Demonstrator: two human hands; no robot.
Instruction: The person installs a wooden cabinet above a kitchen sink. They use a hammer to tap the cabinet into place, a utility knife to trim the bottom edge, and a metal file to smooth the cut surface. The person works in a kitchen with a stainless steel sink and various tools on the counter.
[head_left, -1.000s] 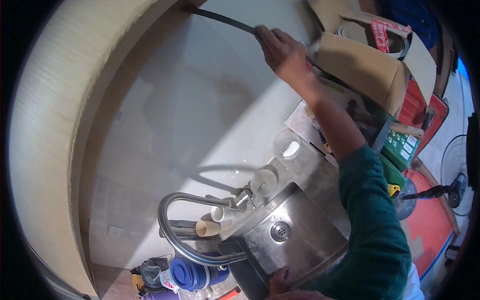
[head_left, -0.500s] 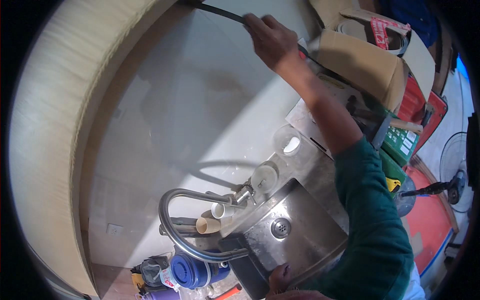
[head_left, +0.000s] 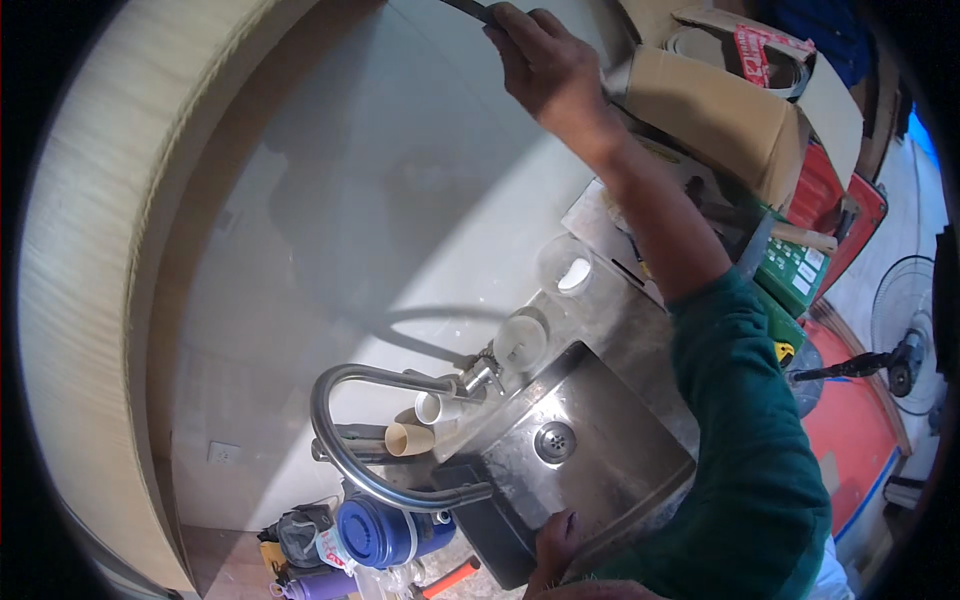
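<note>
My right hand (head_left: 550, 65) is raised at the top, up by the pale wall panel (head_left: 330, 270). Its fingers are closed around a long, thin, dark flat bar (head_left: 466, 8), which runs out of the picture at the upper edge. My left hand (head_left: 556, 543) is low at the near side of the steel sink (head_left: 610, 450). Its thumb side shows, while most of its fingers are hidden. A curved steel faucet (head_left: 330, 425) arches at the sink's left corner.
Beside the faucet lie paper cups (head_left: 408, 438) and clear plastic tubs (head_left: 520, 342). A blue jug (head_left: 375, 530) stands at lower left. An open cardboard box (head_left: 700, 110), a green box (head_left: 790, 265) and a fan (head_left: 905, 330) crowd the right. A curved padded panel (head_left: 90, 280) borders the left.
My right hand has moved slightly upward, and less of the dark bar shows. The whole view has shifted a little; my left hand stays by the sink.
</note>
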